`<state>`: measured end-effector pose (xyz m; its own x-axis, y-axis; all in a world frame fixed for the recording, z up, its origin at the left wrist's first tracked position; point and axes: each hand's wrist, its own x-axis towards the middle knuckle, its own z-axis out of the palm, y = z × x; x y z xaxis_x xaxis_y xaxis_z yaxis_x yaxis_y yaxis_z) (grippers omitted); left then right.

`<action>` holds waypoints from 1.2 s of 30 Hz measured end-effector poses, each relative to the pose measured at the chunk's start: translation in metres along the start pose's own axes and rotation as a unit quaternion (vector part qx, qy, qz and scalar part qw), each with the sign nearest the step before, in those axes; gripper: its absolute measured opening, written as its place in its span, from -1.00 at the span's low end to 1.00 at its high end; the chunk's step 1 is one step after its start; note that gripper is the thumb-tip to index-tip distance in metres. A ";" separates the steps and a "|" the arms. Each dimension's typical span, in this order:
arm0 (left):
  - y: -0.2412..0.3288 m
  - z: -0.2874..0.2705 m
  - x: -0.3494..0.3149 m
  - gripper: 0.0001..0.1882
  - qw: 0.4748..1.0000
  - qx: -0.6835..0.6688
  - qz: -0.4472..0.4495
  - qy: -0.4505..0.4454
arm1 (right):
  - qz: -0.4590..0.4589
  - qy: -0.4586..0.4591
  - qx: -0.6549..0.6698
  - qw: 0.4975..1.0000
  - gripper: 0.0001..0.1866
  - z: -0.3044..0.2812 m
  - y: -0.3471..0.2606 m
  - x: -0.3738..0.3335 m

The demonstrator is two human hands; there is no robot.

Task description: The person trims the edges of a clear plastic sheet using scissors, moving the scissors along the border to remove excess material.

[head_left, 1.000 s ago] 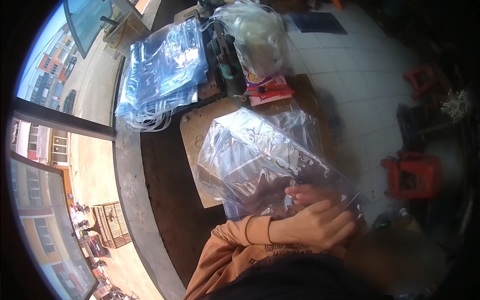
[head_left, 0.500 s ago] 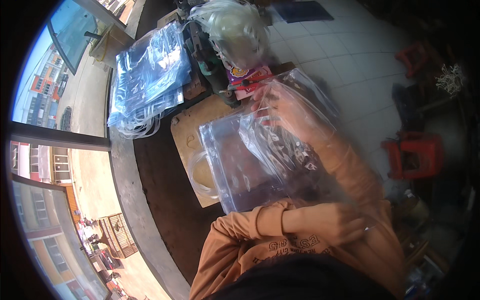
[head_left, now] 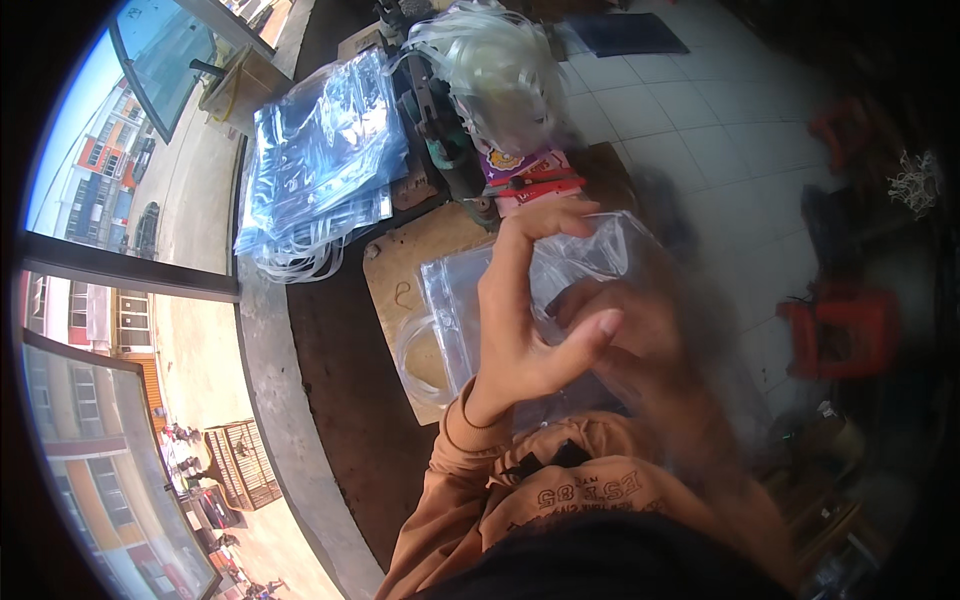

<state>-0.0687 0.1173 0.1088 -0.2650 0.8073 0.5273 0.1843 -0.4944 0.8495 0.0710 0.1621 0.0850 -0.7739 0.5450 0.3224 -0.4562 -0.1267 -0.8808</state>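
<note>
Clear plastic bags (head_left: 447, 290) with a translucent loop handle (head_left: 408, 362) lie on a wooden board (head_left: 395, 262) in front of me. Above them my left hand (head_left: 525, 325) is raised, thumb and fingers spread in a wide curve with nothing between them. Just right of it my right hand (head_left: 650, 335) is over the bags, smeared by motion and partly behind the left thumb. Whether its fingers grip the film cannot be made out. A crumpled upper edge of clear film (head_left: 605, 245) stands up by the left fingertips.
A stack of clear handled bags (head_left: 320, 140) lies far left, beside a green metal device (head_left: 450, 150). Beyond are a bundle of translucent strips (head_left: 490, 75) and a red-handled tool (head_left: 535, 187) on a pink packet. Red stools (head_left: 845, 330) stand right on the tiled floor.
My left hand has risen from my lap to above the bags, its fingers spreading. The right hand has come back toward me from the far edge, and the lifted film has dropped lower.
</note>
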 end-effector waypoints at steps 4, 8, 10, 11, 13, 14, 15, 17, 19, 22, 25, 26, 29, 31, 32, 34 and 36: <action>-0.003 0.019 -0.007 -0.46 0.997 -0.017 0.068 -0.037 | -0.048 0.027 0.036 0.998 -0.73 0.003 0.007 -0.019; -0.001 0.020 -0.004 -0.54 0.994 -0.011 0.095 -0.052 | -0.098 -0.008 -0.036 0.995 -0.61 0.006 0.014 -0.020; 0.002 0.023 -0.003 -0.57 0.994 -0.005 0.097 -0.056 | -0.099 -0.005 -0.016 0.995 -0.60 0.008 0.016 -0.021; 0.002 0.023 -0.002 -0.59 0.993 -0.005 0.100 -0.059 | -0.098 -0.002 -0.006 0.995 -0.60 0.007 0.016 -0.022; 0.003 0.023 -0.003 -0.60 0.994 -0.006 0.080 -0.067 | -0.096 0.003 0.015 0.995 -0.58 0.006 0.017 -0.024; 0.003 0.024 -0.003 -0.60 0.995 -0.008 0.075 -0.066 | -0.096 0.006 0.024 0.995 -0.58 0.005 0.018 -0.024; 0.003 0.025 -0.002 -0.60 0.995 -0.010 0.069 -0.065 | -0.095 0.009 0.034 0.995 -0.57 0.005 0.018 -0.025; 0.005 0.025 0.001 -0.60 0.995 0.003 0.065 -0.076 | -0.093 0.013 0.056 0.994 -0.56 0.003 0.020 -0.025; 0.005 0.025 0.002 -0.61 0.995 0.009 0.060 -0.079 | -0.092 0.016 0.076 0.993 -0.55 0.002 0.020 -0.026; 0.002 0.027 0.002 -0.60 0.996 0.007 0.059 -0.072 | -0.093 0.020 0.107 0.990 -0.53 0.000 0.022 -0.027; -0.001 0.028 0.002 -0.60 0.996 0.005 0.062 -0.066 | -0.093 0.023 0.139 0.986 -0.51 -0.001 0.023 -0.029; -0.001 0.028 0.003 -0.60 0.996 0.004 0.062 -0.065 | -0.093 0.022 0.150 0.984 -0.50 -0.001 0.024 -0.029; -0.003 0.029 0.003 -0.56 0.996 0.010 0.064 -0.063 | -0.094 0.023 0.192 0.977 -0.48 -0.002 0.025 -0.030; 0.001 0.028 0.003 -0.53 0.995 0.044 0.061 -0.070 | -0.095 0.017 0.227 0.969 -0.47 0.000 0.025 -0.030; 0.003 0.028 0.005 -0.52 0.993 0.064 0.057 -0.078 | -0.095 0.019 0.239 0.966 -0.47 -0.001 0.026 -0.031; 0.004 0.028 0.007 -0.47 0.987 0.115 0.059 -0.098 | -0.096 0.023 0.268 0.958 -0.45 -0.005 0.027 -0.034; 0.008 0.024 0.006 -0.39 0.972 0.192 0.065 -0.116 | -0.094 0.014 0.319 0.943 -0.44 -0.004 0.030 -0.034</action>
<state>-0.0459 0.1262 0.1187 -0.0035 0.8186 0.5744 0.5534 -0.4768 0.6829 0.0850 0.1430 0.0460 -0.6450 0.6284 0.4348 -0.7627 -0.4938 -0.4176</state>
